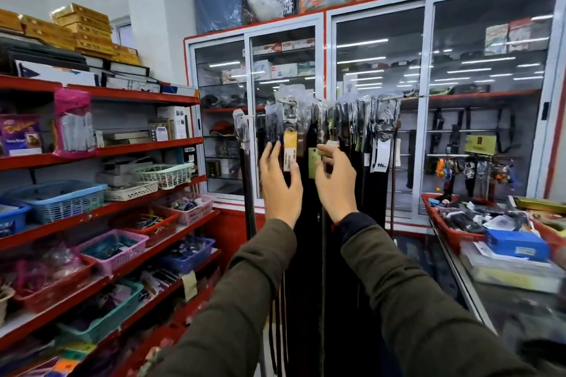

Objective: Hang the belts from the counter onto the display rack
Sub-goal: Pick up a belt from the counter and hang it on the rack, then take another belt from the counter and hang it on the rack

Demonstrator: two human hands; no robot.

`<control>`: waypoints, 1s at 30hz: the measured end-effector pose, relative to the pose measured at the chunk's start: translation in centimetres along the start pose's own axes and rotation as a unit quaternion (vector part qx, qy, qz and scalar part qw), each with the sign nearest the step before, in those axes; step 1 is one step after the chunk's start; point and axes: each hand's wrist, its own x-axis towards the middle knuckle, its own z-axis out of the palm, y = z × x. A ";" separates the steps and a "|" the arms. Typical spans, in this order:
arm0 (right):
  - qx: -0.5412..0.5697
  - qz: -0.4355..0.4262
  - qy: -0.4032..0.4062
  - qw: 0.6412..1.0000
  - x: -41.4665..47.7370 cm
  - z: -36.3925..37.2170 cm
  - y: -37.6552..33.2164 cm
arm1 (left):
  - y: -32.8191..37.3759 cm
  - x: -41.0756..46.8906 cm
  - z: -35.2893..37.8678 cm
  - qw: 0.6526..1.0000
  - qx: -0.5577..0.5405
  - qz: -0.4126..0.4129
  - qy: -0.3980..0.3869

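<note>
Several dark belts (309, 208) in clear plastic wrap hang from the display rack's horizontal bar (410, 96), straps reaching toward the floor. My left hand (280, 185) is raised in front of them with fingers spread, beside a belt's yellow tag (289, 150). My right hand (335, 182) is up at the same height, its fingertips curled at a green tag (313, 159) on a hanging belt; whether it pinches the tag I cannot tell. The glass counter (477, 294) lies at the right.
Red shelves (104, 211) with plastic baskets of small goods line the left. Behind the rack stands a glass-fronted cabinet (428, 119). Red trays (450, 232) and boxes sit on the counter at the right. A narrow aisle runs between the shelves and the counter.
</note>
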 end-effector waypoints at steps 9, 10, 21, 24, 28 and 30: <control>-0.263 -0.052 0.016 0.963 -9.4 -6.0 5.7 | -2.2 -9.8 2.0 0.983 0.099 0.117 -0.100; -0.276 -0.041 0.010 0.960 -10.7 -7.0 6.3 | -2.4 -11.2 2.4 0.982 0.102 0.116 -0.112; -0.387 0.148 0.019 0.910 -25.1 -21.1 11.7 | -1.3 -29.5 8.5 0.959 0.092 0.049 -0.265; -0.420 0.223 0.042 0.879 -29.1 -25.6 13.1 | -0.2 -33.8 10.3 0.944 0.077 0.042 -0.318; -0.440 0.318 0.101 0.834 -33.4 -31.0 14.2 | 1.9 -38.6 13.3 0.917 0.056 0.048 -0.391; -0.450 0.362 0.127 0.807 -35.1 -33.5 14.3 | 3.1 -40.6 15.0 0.895 0.034 0.053 -0.441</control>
